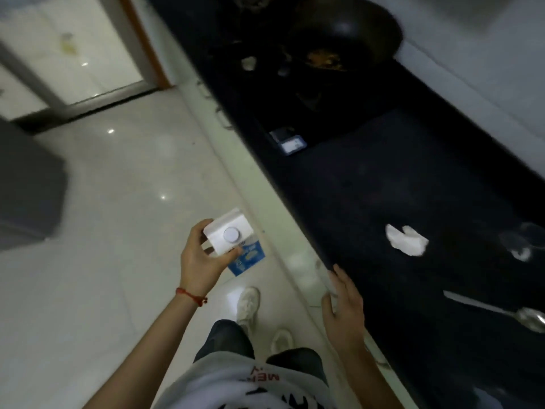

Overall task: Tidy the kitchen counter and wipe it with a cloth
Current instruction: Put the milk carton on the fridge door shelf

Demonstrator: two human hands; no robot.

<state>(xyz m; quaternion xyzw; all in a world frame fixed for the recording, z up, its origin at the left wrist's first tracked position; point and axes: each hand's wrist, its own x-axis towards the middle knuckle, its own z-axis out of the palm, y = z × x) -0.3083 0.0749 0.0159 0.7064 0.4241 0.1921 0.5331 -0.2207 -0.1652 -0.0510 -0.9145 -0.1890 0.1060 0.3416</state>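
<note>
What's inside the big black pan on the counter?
The pan holds brownish food bits near its front edge. The rest looks dark and blurry, so more can't be told.

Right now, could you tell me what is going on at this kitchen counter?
A person stands beside the dark counter. The left hand holds a white and blue carton with its round cap on, out over the floor, away from the counter. The right hand rests at the counter's front edge, holding nothing that can be seen. On the counter lie a crumpled white tissue, a metal spoon and a black wok farther along. No wiping is under way.
</note>
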